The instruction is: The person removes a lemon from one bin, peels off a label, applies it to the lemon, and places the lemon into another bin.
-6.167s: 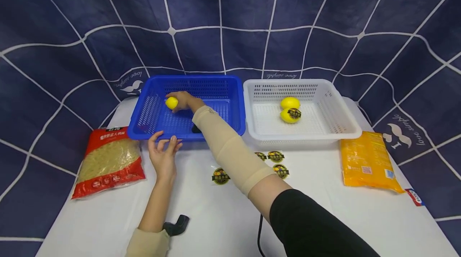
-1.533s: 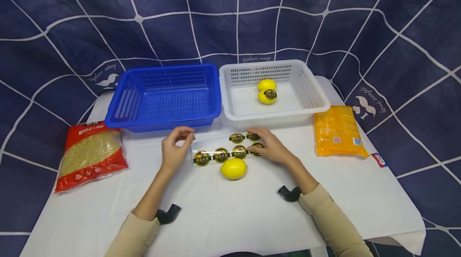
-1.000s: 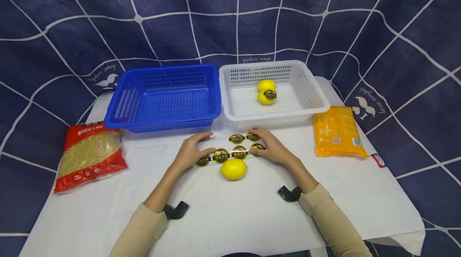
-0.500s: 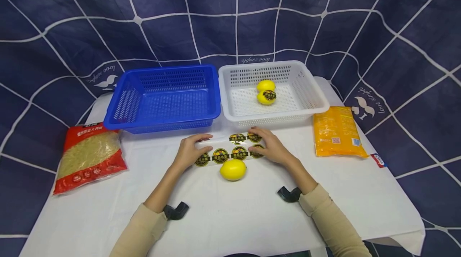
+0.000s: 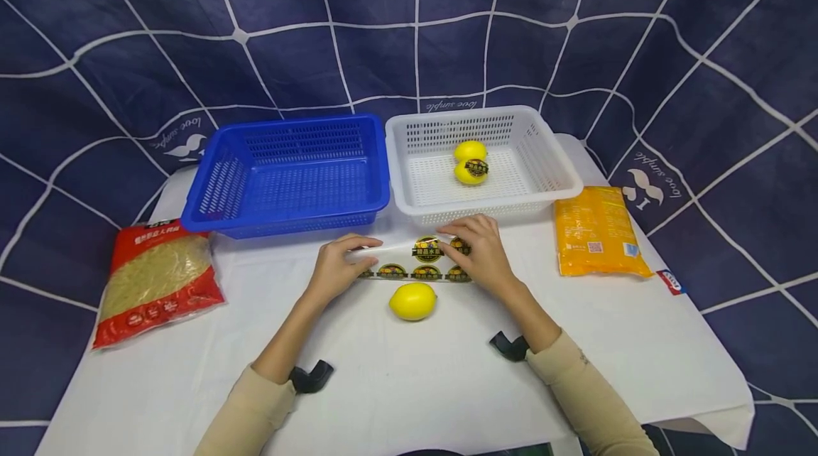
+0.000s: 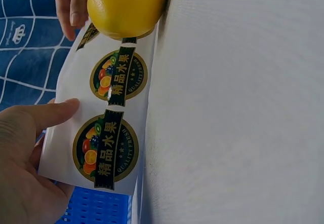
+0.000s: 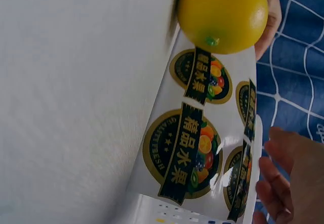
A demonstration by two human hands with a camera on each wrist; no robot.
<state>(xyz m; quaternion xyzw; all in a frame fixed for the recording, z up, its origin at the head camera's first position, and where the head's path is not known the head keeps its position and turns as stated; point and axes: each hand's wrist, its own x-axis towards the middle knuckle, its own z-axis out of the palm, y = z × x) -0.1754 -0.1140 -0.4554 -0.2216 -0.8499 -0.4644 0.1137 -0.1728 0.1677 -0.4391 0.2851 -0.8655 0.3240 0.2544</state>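
The white counter (image 5: 396, 385) carried a blue basket (image 5: 287, 172) beside a white basket (image 5: 549, 179) with two lemons (image 5: 471, 162) in it — one already labelled. Nearer, the left hand (image 5: 335, 268) pinched one end of the sticker sheet (image 5: 409, 261) and the right hand (image 5: 481, 257) worked fingertips at a sticker on the other end. A bare lemon (image 5: 413, 300) lay just before the sheet. It looked like the peeling step — next, I'd judge, a clean lift of one sticker onto that lemon.
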